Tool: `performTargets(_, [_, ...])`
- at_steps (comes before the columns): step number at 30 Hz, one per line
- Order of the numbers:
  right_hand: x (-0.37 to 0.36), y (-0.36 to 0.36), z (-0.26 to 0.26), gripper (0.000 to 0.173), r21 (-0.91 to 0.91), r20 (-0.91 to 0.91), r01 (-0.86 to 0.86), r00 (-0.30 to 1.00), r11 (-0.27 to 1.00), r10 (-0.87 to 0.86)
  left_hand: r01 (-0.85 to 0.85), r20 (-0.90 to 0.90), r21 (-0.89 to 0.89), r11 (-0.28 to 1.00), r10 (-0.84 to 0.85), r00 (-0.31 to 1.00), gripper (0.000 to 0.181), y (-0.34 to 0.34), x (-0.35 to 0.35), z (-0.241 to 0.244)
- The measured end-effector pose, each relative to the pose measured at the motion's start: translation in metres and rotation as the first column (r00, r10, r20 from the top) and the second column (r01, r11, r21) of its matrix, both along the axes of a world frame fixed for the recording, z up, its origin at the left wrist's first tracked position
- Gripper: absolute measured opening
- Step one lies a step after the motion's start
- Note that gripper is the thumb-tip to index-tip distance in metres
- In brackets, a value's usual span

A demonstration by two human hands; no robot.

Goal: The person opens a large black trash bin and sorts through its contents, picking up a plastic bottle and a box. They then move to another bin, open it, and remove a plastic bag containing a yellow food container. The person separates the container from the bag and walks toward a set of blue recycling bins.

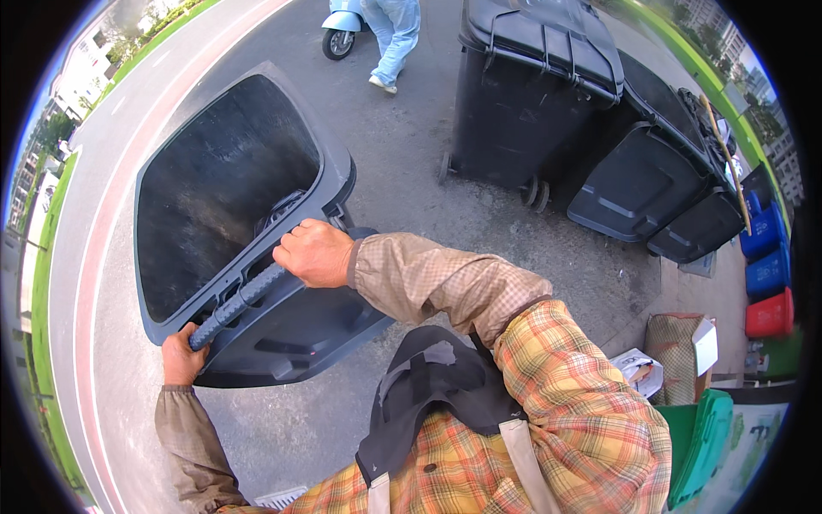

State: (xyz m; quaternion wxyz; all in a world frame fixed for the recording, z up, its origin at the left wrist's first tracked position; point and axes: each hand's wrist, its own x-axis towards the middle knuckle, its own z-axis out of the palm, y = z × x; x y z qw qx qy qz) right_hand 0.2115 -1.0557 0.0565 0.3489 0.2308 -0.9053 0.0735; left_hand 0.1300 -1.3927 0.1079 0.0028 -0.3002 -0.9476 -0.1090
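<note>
A dark grey wheeled rubbish bin (333,162) stands in front of me with its top open. Its lid (302,334) hangs down on my side. My left hand (183,354) is closed around the left end of the textured handle bar (237,302). Farther along the same bar, my right hand (314,252) grips the right end, knuckles up. Inside the bin the walls look stained, and some dark stuff (279,209) shows low down near the handle side; what it is I cannot tell.
To the right stand a closed black wheeled bin (533,122) and open black bins (639,183), a wooden pole (725,154) leaning over them. Blue bins (767,268), a red bin (770,313), a woven bag (670,347) and a green bin (700,443) line the right. A person (392,38) walks beside a light-blue scooter (342,29) ahead.
</note>
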Motion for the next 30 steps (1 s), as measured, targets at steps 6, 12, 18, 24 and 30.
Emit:
performTargets(6, [-0.017,0.071,0.014,0.015,0.050,0.027,-0.048,0.999,0.998,0.047,0.080,-0.086,0.064,0.995,-0.074,0.994,0.021,0.059,0.010,0.002])
performTargets(12, [-0.047,0.155,0.014,0.018,0.134,-0.074,-0.120,0.989,0.984,0.131,0.137,-0.065,0.055,0.989,-0.134,0.989,0.030,0.133,0.025,0.008])
performTargets(18, [-0.097,0.255,0.031,0.018,0.179,-0.218,-0.209,0.945,0.961,0.246,0.164,0.045,0.048,0.985,-0.167,0.985,0.032,0.238,0.025,0.025])
performTargets(24, [-0.172,0.359,0.043,0.024,0.190,-0.145,-0.019,0.988,0.982,0.047,0.083,0.183,0.079,0.993,-0.096,0.978,0.039,0.360,-0.003,0.035])
performTargets(30, [-0.244,0.451,0.044,0.033,0.227,0.039,0.305,0.946,0.925,-0.322,-0.061,0.365,0.290,0.955,-0.052,0.929,0.050,0.498,-0.035,0.021])
